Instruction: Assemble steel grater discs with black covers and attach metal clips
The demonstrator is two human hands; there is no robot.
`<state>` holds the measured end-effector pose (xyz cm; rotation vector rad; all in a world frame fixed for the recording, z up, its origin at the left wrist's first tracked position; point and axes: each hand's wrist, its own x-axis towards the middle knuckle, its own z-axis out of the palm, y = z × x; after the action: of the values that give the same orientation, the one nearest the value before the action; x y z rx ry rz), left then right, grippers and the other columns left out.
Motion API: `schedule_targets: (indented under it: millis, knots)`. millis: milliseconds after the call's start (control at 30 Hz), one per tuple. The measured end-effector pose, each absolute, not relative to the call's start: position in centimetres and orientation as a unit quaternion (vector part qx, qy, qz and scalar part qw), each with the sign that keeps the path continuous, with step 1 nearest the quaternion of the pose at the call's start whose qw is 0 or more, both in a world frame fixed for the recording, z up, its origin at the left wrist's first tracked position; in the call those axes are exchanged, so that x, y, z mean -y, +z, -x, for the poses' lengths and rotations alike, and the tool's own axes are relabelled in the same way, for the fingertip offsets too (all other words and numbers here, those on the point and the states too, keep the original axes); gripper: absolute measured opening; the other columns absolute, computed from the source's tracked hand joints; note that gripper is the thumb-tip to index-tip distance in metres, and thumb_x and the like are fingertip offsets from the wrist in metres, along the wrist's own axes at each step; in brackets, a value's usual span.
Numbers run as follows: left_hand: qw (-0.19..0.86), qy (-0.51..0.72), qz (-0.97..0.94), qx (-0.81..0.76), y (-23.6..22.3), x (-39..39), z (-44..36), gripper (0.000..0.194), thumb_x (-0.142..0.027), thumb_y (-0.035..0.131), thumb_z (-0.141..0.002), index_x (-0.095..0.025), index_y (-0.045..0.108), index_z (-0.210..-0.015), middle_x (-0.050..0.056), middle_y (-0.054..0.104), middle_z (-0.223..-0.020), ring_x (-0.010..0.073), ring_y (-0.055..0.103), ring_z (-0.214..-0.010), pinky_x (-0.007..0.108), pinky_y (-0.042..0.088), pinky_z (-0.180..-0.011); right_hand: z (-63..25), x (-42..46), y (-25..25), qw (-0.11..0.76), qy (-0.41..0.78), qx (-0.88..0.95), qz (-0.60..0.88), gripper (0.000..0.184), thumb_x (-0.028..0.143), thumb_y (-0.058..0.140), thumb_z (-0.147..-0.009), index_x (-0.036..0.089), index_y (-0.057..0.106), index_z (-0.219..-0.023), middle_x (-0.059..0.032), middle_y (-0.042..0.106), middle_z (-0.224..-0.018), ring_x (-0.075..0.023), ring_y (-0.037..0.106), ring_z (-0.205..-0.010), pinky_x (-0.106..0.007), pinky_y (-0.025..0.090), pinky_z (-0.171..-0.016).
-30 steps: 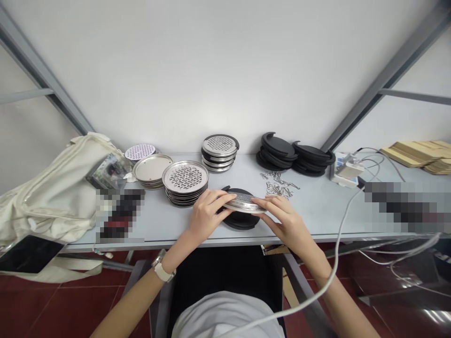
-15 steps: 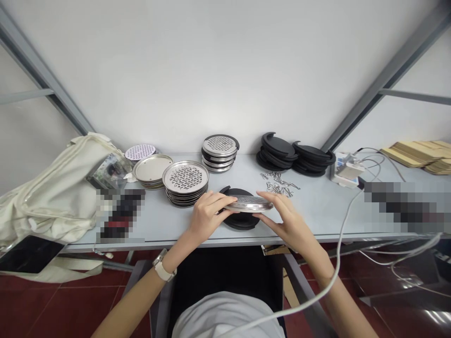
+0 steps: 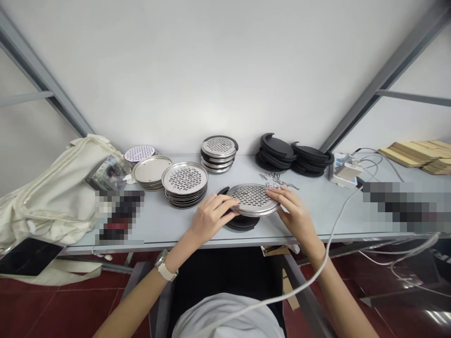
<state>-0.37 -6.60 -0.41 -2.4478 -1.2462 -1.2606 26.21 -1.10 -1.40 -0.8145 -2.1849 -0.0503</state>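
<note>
My left hand [image 3: 211, 217] and my right hand [image 3: 296, 213] grip opposite edges of a perforated round metal disc [image 3: 252, 200]. The disc is tilted so its slotted face shows, and it hovers over a black round base [image 3: 242, 221] lying on the grey table [image 3: 317, 211]. My fingers curl round the disc's rim on both sides. A watch sits on my left wrist.
Stacks of perforated metal discs [image 3: 184, 182], plain metal plates [image 3: 151, 170] and assembled units [image 3: 219, 152] stand behind. Black bases [image 3: 294, 159] are piled at the back right, small metal clips [image 3: 278, 180] lie nearby. A cream bag [image 3: 52, 192] lies left; a white cable [image 3: 334, 234] crosses right.
The disc has been lifted and tipped from nearly edge-on to face up toward me, shifting slightly right above the black base. Both hands moved with it.
</note>
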Motion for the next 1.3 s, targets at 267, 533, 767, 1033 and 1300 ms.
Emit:
schedule_targets:
  millis: [267,533,767,1033,1300]
  knots:
    - [0.007,-0.384,0.720,0.578,-1.0,6.9,1.2,0.018,-0.033,0.050,-0.092,-0.020,0.058,-0.101,-0.001,0.060,-0.074,0.0127,0.060,-0.070,0.025,0.045,-0.071,-27.8,0.2,-3.5,0.317,-0.042,0.862,0.392,0.037,0.016,0.041,-0.094,0.021,0.055,-0.128,-0.0141,0.050,-0.133,-0.0281,0.040,-0.131,-0.051,0.039,-0.106]
    - [-0.084,-0.272,0.660,0.695,-1.2,7.4,1.1,0.032,-0.046,0.054,-0.087,-0.022,0.050,-0.107,-0.004,0.062,-0.066,0.0171,0.063,-0.065,0.025,0.034,-0.056,-28.5,2.7,-2.0,0.197,-0.011,0.897,0.394,0.050,0.011,0.037,-0.092,0.033,0.049,-0.135,-0.0109,0.045,-0.137,-0.0292,0.041,-0.127,-0.058,0.032,-0.104]
    - [-0.086,-0.242,0.654,0.712,-1.2,7.2,0.9,0.027,-0.048,0.051,-0.087,-0.021,0.054,-0.088,-0.003,0.061,-0.062,0.0169,0.061,-0.062,0.025,0.028,-0.054,-27.5,-0.8,-1.3,0.272,0.112,0.853,0.432,0.037,0.037,0.042,-0.095,0.023,0.047,-0.129,-0.0118,0.058,-0.121,-0.0261,0.052,-0.115,-0.048,0.039,-0.099]
    - [-0.106,-0.188,0.676,0.705,-0.9,8.3,0.8,0.049,-0.056,0.043,-0.089,-0.019,0.054,-0.059,0.003,0.059,-0.056,0.0162,0.057,-0.057,0.027,0.023,-0.055,-24.3,-5.5,-2.2,0.233,0.087,0.834,0.492,0.054,0.053,0.045,-0.090,0.018,0.042,-0.132,-0.0149,0.065,-0.106,-0.0325,0.056,-0.107,-0.057,0.034,-0.095]
    - [-0.116,-0.196,0.678,0.699,-1.2,7.9,0.8,0.053,-0.052,0.034,-0.094,-0.019,0.054,-0.058,0.004,0.059,-0.056,0.0174,0.056,-0.057,0.028,0.022,-0.053,-22.7,-2.4,-1.1,0.236,0.143,0.865,0.419,0.050,0.048,0.045,-0.092,0.022,0.041,-0.135,-0.0131,0.059,-0.121,-0.0280,0.055,-0.112,-0.049,0.041,-0.097]
